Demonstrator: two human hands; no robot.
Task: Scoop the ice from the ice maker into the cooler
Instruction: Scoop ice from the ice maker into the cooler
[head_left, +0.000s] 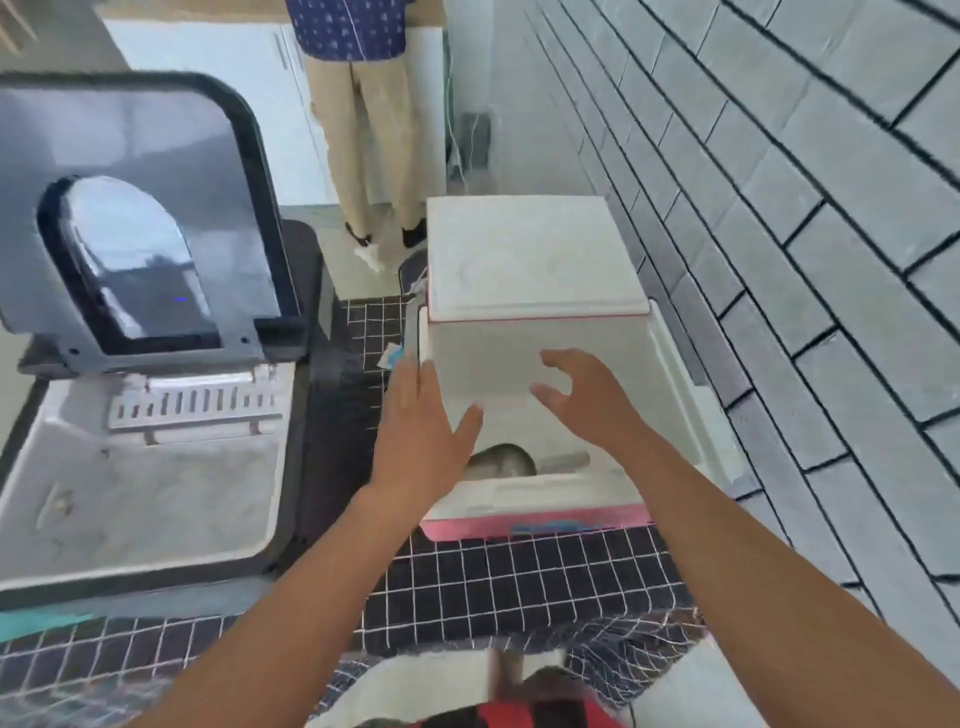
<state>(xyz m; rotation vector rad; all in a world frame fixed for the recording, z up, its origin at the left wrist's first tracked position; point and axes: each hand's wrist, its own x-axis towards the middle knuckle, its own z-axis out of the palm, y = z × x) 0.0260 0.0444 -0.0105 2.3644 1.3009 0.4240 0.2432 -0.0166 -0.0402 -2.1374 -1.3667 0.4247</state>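
Note:
The ice maker (156, 467) sits at the left with its dark-framed lid (140, 218) raised; its white basin holds what looks like ice or water. The white cooler with a pink base (535, 519) stands to its right, its lid (524, 254) tilted up at the back. A grey scoop (519, 460) lies inside the cooler near the front. My left hand (423, 421) hovers with spread fingers over the cooler's left wall. Over the cooler's open interior, my right hand (587, 395) is open too, holding nothing.
A black cloth with a white grid (519, 577) covers the table under both appliances. A grey brick wall (779, 208) runs along the right. Another person in tan trousers (369, 130) stands beyond the table by white cabinets.

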